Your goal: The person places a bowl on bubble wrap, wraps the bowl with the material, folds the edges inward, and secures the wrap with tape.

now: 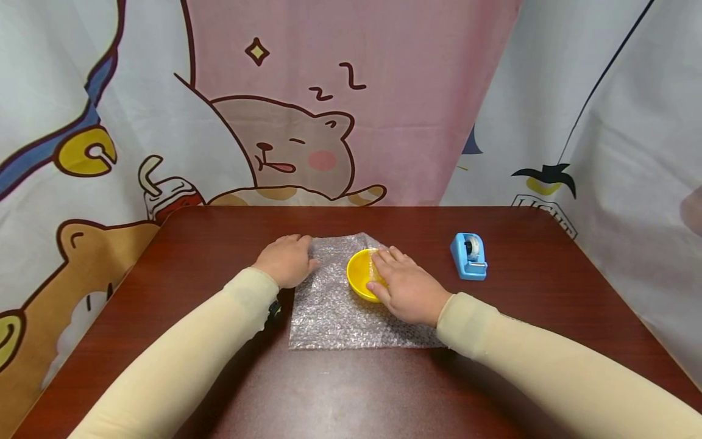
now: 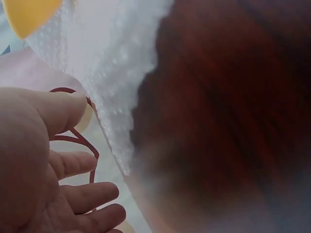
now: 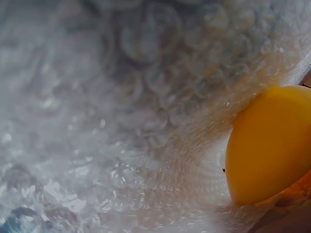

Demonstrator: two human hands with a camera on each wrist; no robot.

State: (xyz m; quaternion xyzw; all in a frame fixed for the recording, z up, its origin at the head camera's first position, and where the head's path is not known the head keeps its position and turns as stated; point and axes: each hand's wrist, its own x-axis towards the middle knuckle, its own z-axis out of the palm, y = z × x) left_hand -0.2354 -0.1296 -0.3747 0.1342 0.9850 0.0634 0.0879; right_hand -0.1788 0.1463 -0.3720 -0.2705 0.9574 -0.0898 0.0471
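A yellow bowl (image 1: 360,275) sits on a sheet of bubble wrap (image 1: 329,317) spread on the table. My right hand (image 1: 411,286) lies over the bowl's right side, fingers extended, pressing a folded-over part of the wrap against the bowl's rim. In the right wrist view the bubble wrap (image 3: 121,136) fills most of the picture, beside the yellow bowl (image 3: 269,148). At the wrap's left edge is my left hand (image 1: 286,261), palm down. The left wrist view shows that hand's fingers (image 2: 90,196) loosely extended beside the wrap's edge, holding nothing.
A light-blue tape dispenser (image 1: 470,257) with a roll of tape stands to the right of the wrap. The dark red-brown wooden table (image 1: 307,396) reaches back to a printed cloth curtain (image 1: 417,91), which also hangs at both sides.
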